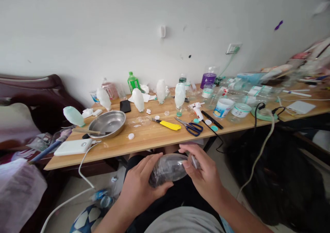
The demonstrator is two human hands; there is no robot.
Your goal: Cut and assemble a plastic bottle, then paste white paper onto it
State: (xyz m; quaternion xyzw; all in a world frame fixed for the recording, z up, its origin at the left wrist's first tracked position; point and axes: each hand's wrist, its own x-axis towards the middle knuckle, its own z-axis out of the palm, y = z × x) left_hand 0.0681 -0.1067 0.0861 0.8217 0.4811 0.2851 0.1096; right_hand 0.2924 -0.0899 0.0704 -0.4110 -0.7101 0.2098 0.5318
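hands (141, 178) at opposite ends of bottle (170, 169)

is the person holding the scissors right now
No, the scissors lie on the table, while the left hand and right hand hold a clear plastic bottle.

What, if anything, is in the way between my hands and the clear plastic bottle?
Nothing visible: your left hand wraps the body of the clear plastic bottle, and your right hand is at its narrow end. The table lies beyond the bottle, not between.
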